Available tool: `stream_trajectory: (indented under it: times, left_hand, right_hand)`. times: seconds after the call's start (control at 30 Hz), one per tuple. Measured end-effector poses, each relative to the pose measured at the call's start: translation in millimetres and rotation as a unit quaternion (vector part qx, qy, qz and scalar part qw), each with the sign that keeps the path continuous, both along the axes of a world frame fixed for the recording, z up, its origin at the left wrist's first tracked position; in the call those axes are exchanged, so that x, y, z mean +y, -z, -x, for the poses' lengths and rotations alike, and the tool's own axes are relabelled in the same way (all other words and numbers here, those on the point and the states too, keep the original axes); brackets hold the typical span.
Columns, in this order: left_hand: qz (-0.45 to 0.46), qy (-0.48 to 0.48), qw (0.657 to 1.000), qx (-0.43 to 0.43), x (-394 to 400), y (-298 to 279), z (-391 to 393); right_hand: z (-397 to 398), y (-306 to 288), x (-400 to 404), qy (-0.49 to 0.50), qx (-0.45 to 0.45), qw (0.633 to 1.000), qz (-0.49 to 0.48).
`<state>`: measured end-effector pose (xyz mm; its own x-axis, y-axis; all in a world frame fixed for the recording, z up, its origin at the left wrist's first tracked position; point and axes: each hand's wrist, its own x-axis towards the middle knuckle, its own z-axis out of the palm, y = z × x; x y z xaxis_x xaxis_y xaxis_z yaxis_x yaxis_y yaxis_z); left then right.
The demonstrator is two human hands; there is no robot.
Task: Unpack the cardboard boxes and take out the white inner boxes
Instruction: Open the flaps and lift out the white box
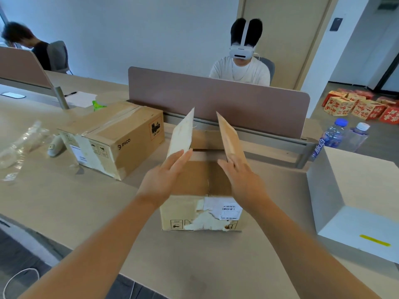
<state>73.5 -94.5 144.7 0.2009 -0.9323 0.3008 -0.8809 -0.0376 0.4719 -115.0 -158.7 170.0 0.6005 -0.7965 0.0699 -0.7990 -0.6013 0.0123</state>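
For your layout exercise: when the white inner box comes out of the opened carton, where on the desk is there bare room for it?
Bare desk lies in front of the opened carton, between it and the near edge. Another patch sits between it and the taped carton. Crowded: plastic wrap far left, white box and bottles right.

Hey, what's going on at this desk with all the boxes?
A person is opening a cardboard box on the desk. The left hand and right hand press its two top flaps apart with straight fingers; nothing has come out of it yet. A second, taped box waits at the left, and a white box sits at the right.
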Motion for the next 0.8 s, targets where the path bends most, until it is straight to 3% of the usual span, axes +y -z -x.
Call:
stream_trajectory:
  times: [0.07,0.13,0.23,0.3,0.4,0.47,0.63,0.8]
  left_hand:
    - [-0.005,-0.009,0.986,-0.168,4.8,-13.4,-0.5]
    - [0.045,-0.073,0.943,-0.321,3.7,-13.8,-6.1]
    - [-0.057,-0.155,0.891,-0.423,11.7,-18.2,-4.1]
    - [-0.146,-0.224,0.866,-0.422,19.2,-19.4,1.5]
    - [-0.191,-0.275,0.847,-0.412,15.8,-18.7,3.5]
    - [-0.213,-0.295,0.841,-0.401,13.3,-13.9,3.7]
    - [-0.269,-0.299,0.870,-0.285,8.1,5.7,-1.2]
    - [-0.263,-0.283,0.918,-0.084,0.7,34.0,-8.7]
  right_hand:
    - [-1.3,-1.6,0.7,-0.001,0.008,0.998,0.062]
    - [-1.4,0.0,-2.1,0.001,0.014,0.986,0.169]
    - [1.9,-7.2,1.8,0.053,0.092,0.977,0.187]
    - [3.5,-5.5,0.9,0.096,0.144,0.969,0.176]
    - [13.7,-3.2,-4.3,0.157,0.229,0.945,0.170]
    - [20.3,2.2,-7.9,0.198,0.218,0.946,0.136]
    - [31.8,31.2,-25.2,0.269,0.075,0.959,-0.053]
    - [23.9,63.1,-38.3,0.283,-0.148,0.928,-0.192]
